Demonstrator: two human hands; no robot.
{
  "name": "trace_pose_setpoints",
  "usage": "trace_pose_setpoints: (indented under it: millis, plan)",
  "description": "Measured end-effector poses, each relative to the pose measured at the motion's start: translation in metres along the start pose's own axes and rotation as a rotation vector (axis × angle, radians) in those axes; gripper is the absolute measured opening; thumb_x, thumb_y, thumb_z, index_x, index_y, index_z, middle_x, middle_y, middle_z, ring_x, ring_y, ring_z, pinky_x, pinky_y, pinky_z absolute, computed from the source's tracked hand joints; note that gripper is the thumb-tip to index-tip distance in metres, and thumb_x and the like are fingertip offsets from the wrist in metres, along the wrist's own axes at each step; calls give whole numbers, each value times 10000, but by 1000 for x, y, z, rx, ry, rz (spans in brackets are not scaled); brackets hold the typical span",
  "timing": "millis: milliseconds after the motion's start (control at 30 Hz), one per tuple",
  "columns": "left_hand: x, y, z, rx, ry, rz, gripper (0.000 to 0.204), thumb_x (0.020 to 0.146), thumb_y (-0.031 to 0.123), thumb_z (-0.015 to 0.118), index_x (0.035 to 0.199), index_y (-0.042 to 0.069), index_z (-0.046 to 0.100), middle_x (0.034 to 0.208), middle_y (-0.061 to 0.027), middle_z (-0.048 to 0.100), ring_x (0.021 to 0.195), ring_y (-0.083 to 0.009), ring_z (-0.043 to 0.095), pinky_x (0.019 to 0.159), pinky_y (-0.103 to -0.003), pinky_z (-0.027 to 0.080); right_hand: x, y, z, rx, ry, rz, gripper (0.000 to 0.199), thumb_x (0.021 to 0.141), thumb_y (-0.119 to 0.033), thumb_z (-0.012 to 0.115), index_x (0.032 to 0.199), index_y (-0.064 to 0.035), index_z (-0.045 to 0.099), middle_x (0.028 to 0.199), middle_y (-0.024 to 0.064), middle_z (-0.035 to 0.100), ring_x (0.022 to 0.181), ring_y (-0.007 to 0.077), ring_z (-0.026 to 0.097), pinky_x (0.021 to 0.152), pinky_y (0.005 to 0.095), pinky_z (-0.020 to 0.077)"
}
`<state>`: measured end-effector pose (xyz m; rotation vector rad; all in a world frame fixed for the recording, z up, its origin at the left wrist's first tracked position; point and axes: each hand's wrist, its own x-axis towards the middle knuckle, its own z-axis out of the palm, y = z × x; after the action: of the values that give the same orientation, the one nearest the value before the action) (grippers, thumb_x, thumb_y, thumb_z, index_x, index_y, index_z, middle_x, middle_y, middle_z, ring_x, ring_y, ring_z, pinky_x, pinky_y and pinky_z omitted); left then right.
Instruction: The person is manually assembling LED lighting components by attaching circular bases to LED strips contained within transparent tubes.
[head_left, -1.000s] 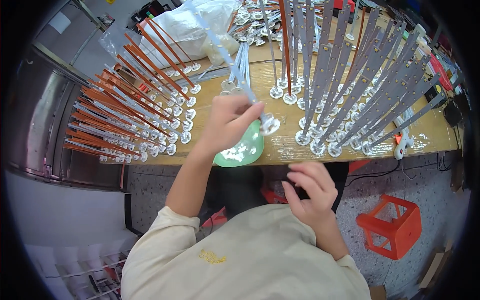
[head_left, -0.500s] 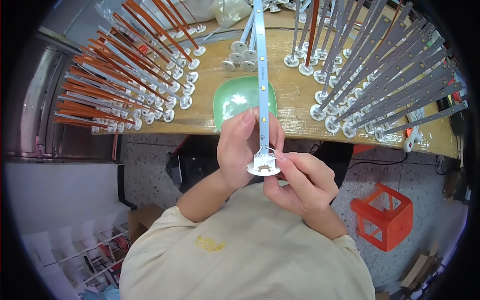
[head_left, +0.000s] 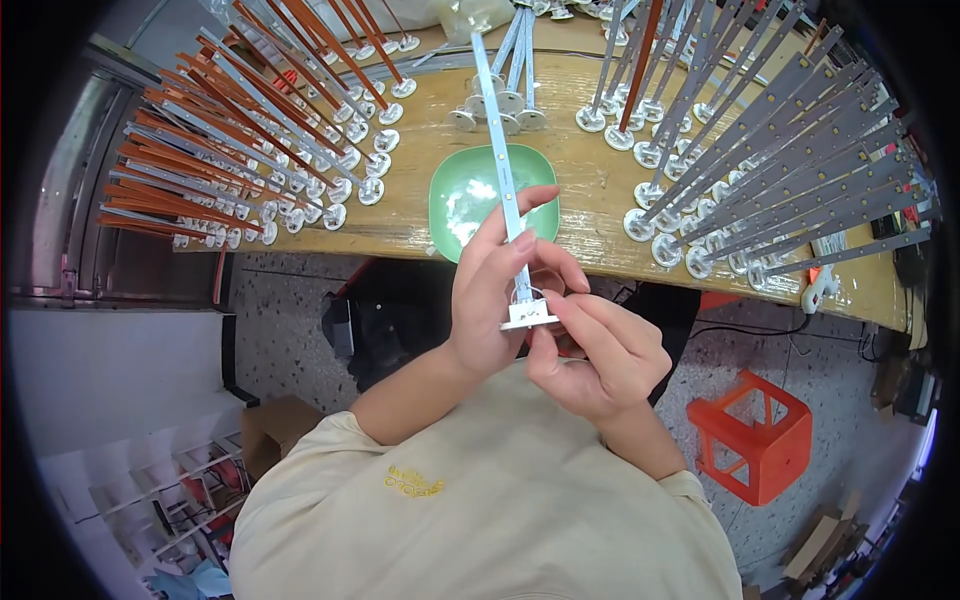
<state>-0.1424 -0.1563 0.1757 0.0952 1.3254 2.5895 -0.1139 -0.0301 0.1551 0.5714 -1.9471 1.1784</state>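
A slim LED strip [head_left: 505, 180] rises from a round white base [head_left: 530, 323] in front of my chest, its top tilted to the left. My left hand [head_left: 485, 305] is closed round the lower strip, thumb across it and the other fingers behind. Thumb and forefinger of my right hand [head_left: 608, 355] pinch the right edge of the base, by a small white block with thin white wires. Just beyond my hands, a green dish [head_left: 541, 172] on the table holds small white pieces, too small to name.
Many orange and grey strips [head_left: 215, 130] on white bases stand at the table's left. Rows of LED strips [head_left: 770, 150] fill its right side. Several finished-looking strips on round bases [head_left: 508, 103] lie behind the dish. A red stool [head_left: 770, 440] is on the floor at right.
The LED strip has tilted to the left and its base has turned edge-on, slightly higher. My left thumb has come across the strip, and my right hand stays at the base.
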Motion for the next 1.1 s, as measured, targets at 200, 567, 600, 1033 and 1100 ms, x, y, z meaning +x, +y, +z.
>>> trace_pose_setpoints:
  millis: [200, 567, 600, 1033, 1100]
  plan:
    - [-1, -2, 0, -74, 14, 53, 539, 985, 214, 462, 1420, -66, 309, 713, -117, 630, 776, -172, 604, 705, -271, 492, -1, 1, 2, -17, -13, 11, 273, 623, -52, 758, 878, 42, 726, 827, 155, 706, 661, 233, 709, 605, 293, 590]
    - [3, -15, -11, -265, 44, 4, 577, 1063, 385, 298, 1407, -71, 375, 629, -80, 586, 668, -187, 485, 611, -278, 396, 2, 4, -10, 174, -212, 122, 270, 697, 23, 776, 956, 51, 705, 850, 151, 700, 672, 246, 700, 600, 291, 568]
    - [4, -12, -14, -162, 11, -3, 561, 1053, 356, 318, 1397, -83, 379, 626, -81, 588, 668, -184, 489, 604, -276, 397, 3, 6, -10, 199, -266, 102, 230, 725, 28, 775, 942, 51, 704, 852, 155, 700, 678, 250, 700, 601, 292, 565]
    - [-25, -5, -24, 231, 76, 135, 829, 967, 220, 525, 1558, 45, -28, 818, -172, 658, 802, -266, 671, 799, -347, 545, -7, 5, 0, 125, -240, 25, 176, 759, 47, 752, 929, 56, 705, 839, 153, 699, 669, 245, 692, 571, 284, 543]
    - [-37, -4, -32, 351, -57, 254, 908, 953, 200, 590, 1561, 96, -77, 1055, -239, 642, 951, -287, 671, 900, -395, 531, -6, 4, 1, 149, -296, -63, 200, 732, 55, 742, 929, 57, 706, 844, 148, 695, 671, 253, 690, 569, 292, 544]
